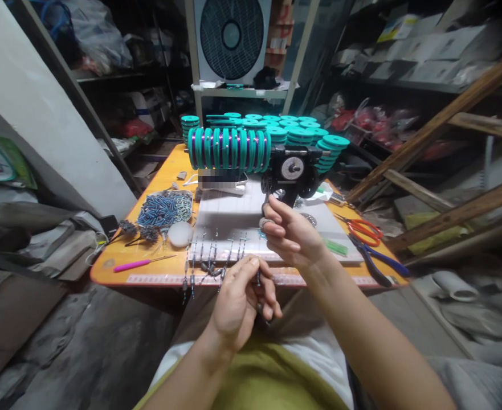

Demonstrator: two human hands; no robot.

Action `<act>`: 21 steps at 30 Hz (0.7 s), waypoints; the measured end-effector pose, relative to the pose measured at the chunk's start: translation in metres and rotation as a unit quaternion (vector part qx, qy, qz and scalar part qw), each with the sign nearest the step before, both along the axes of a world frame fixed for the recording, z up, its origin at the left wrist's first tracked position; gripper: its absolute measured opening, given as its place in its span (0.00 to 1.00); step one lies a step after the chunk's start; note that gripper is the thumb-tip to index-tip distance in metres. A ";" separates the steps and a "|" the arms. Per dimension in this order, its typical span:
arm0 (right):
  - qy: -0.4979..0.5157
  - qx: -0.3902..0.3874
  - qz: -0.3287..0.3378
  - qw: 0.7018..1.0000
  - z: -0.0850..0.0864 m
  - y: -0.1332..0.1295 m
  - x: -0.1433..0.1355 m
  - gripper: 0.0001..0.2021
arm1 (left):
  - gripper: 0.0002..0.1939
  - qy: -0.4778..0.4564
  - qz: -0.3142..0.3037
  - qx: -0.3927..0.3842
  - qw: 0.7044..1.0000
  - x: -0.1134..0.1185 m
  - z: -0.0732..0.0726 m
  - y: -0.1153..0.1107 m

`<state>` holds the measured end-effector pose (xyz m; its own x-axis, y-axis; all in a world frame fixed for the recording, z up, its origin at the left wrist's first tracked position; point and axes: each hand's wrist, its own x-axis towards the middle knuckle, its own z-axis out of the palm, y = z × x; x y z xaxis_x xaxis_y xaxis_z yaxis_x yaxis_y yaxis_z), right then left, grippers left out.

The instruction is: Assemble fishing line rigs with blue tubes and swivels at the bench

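Note:
My left hand is closed at the table's front edge, its fingers wrapped round a small dark beaded piece. Above and to the right, my right hand has its fingers curled together in front of a black winding device; what they hold, if anything, is too small to tell. Turquoise spools sit in a row on the device's rod. Several dark beaded strands hang over the front edge, left of my left hand.
Blue tubular beads fill a tray at the left, near a pink-handled tool. Blue-handled pliers and orange-handled scissors lie at the right. Stacked turquoise spools stand at the back; a wooden frame leans at the right.

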<state>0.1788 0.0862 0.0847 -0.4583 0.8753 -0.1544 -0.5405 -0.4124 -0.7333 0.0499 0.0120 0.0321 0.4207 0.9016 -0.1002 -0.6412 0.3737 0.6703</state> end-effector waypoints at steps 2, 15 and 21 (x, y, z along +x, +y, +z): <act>0.000 0.006 0.007 1.000 -0.001 0.000 0.000 0.22 | 0.13 0.003 -0.016 -0.004 1.000 -0.003 0.001 -0.003; 0.002 0.012 0.021 1.000 -0.005 0.002 0.000 0.22 | 0.15 -0.002 -0.043 -0.051 0.998 -0.012 -0.009 -0.017; -0.133 0.099 -0.034 0.986 -0.011 -0.012 0.002 0.18 | 0.14 0.009 -0.052 -0.060 0.997 -0.020 -0.019 -0.026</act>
<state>0.1806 0.0743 0.0735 -0.3640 0.9276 -0.0834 -0.3400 -0.2158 -0.9153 0.0302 -0.0138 0.0129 0.5089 0.8341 -0.2127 -0.5832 0.5158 0.6276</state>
